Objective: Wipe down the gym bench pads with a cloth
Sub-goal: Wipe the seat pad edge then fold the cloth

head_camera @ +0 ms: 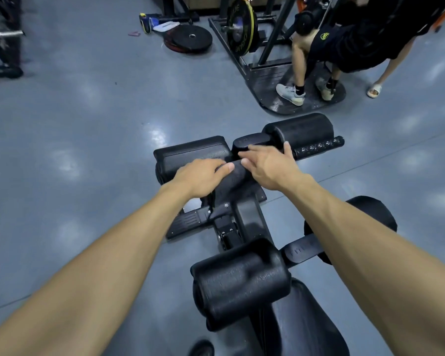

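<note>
Fingers (pixel 226 167) of both hands on dark cloth (pixel 231 182), draped over bench pad (pixel 190 155)

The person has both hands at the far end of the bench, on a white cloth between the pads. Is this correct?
Not quite: the cloth is dark, nearly black, not white. The head view shows it under the left hand and right hand, between the pads.

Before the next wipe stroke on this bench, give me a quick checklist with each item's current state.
1. Cloth on the bench: ok, draped at the centre between the pads.
2. Left hand on cloth: ok, fingers rest on it.
3. Right hand on cloth: cannot tell, fingers extended above it.
4. Far left pad reachable: ok.
5. Far right roller pad unobstructed: ok.
6. Bystander clear of bench: ok.
</note>
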`<state>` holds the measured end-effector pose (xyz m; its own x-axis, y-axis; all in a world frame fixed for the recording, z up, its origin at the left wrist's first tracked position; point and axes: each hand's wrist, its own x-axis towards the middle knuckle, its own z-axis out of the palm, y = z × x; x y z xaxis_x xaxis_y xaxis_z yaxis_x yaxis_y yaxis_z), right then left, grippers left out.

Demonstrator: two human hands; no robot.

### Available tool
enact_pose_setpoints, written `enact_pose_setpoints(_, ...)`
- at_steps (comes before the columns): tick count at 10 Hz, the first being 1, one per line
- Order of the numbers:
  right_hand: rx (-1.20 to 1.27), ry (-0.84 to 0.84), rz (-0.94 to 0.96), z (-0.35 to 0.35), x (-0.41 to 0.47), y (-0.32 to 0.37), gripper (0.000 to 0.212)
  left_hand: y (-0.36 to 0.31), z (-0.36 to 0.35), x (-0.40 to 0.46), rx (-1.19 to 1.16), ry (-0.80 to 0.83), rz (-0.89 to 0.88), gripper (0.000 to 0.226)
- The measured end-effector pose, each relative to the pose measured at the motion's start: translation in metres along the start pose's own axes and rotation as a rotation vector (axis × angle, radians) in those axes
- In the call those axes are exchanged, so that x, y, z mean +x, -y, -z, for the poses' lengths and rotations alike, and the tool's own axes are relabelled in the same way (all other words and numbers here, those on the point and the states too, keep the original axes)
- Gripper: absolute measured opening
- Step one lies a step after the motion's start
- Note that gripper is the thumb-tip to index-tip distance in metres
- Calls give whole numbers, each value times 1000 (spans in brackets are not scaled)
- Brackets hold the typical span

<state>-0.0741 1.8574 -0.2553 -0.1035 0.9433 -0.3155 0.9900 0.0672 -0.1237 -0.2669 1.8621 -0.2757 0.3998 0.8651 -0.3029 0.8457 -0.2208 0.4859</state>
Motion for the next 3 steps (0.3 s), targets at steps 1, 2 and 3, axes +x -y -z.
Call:
enact_pose_setpoints(1, -7, -281, 77, -3, -7, 5, 37, -7, -1, -4, 53, -137, -63, 44)
enact_pose_setpoints(2, -35, -251, 203, -10, -20, 3, 33, -4, -11, -11, 97, -113, -74, 53)
enact_pose_setpoints(3, 91, -250, 180, -20, -37, 0, 42, -4, -15, -20, 184, -184, -89, 58)
